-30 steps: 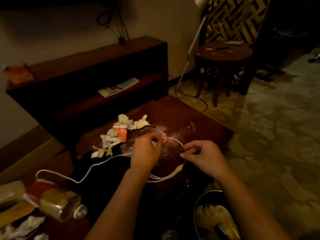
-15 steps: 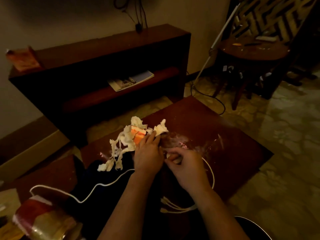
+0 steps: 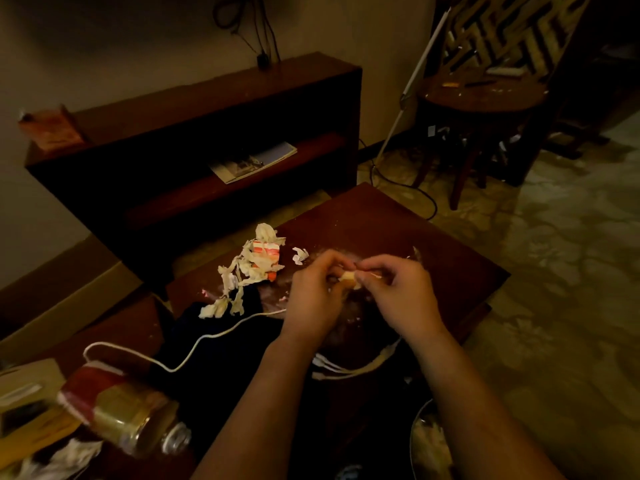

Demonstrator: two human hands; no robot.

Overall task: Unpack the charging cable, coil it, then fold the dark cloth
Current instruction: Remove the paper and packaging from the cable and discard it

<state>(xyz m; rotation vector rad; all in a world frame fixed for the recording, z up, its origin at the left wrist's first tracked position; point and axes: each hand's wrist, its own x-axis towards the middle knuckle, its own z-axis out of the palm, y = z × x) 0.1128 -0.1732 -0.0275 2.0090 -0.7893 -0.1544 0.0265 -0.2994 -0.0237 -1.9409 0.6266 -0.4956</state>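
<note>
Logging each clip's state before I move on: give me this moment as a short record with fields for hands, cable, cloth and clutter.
left hand: pinches a pale part of the cable
right hand: pinches the same part
cable: one strand trails left over the dark cloth; loops lie beneath the wrists
dark cloth: unfolded, on the table
torn packaging: heaped beyond the cloth
jar: on its side, near left

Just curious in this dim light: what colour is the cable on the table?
The cable is white, clearest in the head view against the dark cloth.
</note>
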